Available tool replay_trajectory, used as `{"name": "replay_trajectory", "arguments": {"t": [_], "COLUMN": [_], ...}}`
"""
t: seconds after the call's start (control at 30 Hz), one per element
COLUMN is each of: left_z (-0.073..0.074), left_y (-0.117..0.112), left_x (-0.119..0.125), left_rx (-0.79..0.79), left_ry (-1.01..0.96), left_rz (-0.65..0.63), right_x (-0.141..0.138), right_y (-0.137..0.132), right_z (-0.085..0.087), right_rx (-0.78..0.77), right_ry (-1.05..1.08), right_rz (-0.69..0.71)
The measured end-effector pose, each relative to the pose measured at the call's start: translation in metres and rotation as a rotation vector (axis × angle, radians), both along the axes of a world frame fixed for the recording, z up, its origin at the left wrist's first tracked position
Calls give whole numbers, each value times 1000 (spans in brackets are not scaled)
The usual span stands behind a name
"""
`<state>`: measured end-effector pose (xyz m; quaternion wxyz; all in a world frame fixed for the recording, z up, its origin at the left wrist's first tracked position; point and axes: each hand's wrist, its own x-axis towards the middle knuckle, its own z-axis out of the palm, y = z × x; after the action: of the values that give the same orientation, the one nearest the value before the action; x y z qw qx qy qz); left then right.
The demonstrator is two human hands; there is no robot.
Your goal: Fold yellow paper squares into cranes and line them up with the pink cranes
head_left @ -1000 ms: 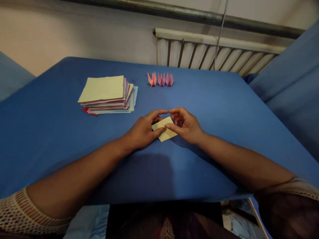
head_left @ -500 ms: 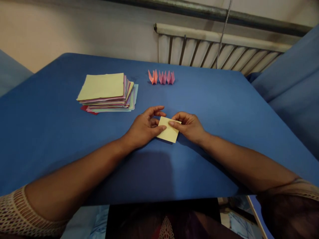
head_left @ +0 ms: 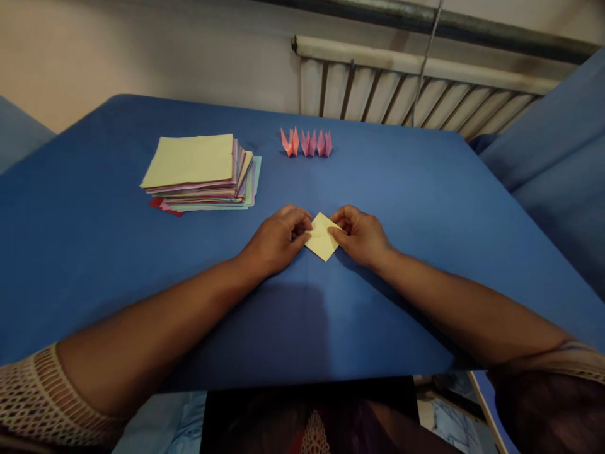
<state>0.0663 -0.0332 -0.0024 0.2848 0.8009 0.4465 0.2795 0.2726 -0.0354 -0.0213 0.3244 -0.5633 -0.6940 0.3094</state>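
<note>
A small folded yellow paper (head_left: 322, 236) lies on the blue table (head_left: 401, 208), turned like a diamond. My left hand (head_left: 276, 239) pinches its left corner with curled fingers. My right hand (head_left: 362, 234) pinches its right corner the same way. Both hands rest on the table near its middle.
A stack of coloured paper sheets (head_left: 198, 171), yellow on top, sits at the back left. Three small pink folded paper pieces (head_left: 306, 142) stand in a row behind the hands. A radiator (head_left: 416, 88) lines the wall beyond the table. Blue upholstery (head_left: 562, 151) rises at the right.
The yellow paper went from a flat rectangle to a smaller diamond shape. Both hands closed in on its side corners, the left fingers curling shut.
</note>
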Motion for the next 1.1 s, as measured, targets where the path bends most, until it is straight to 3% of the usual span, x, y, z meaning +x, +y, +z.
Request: {"name": "replay_trajectory", "arguments": {"t": [0.17,0.27,0.37,0.43,0.67,0.9,1.1], "left_z": [-1,2,7,10,9,4,2], "left_y": [6,6,4,3,3,5,8], "left_x": [-4,-8,-13,-15,-16,-16,-13], "left_rx": [113,172,192,193,171,172,162], "left_ry": [185,283,333,332,298,244,206], "left_rz": [-103,-163,-242,-271,-280,-269,-239], "right_x": [7,13,19,23,34,26,24], "right_y": [0,-3,-5,-4,9,-1,0], "right_z": [9,13,18,20,16,20,17], "right_rx": [210,314,277,245,262,315,252], "right_ry": [-275,-307,-255,-234,-191,-251,-196], "right_rz": [57,295,554,614,590,592,517]}}
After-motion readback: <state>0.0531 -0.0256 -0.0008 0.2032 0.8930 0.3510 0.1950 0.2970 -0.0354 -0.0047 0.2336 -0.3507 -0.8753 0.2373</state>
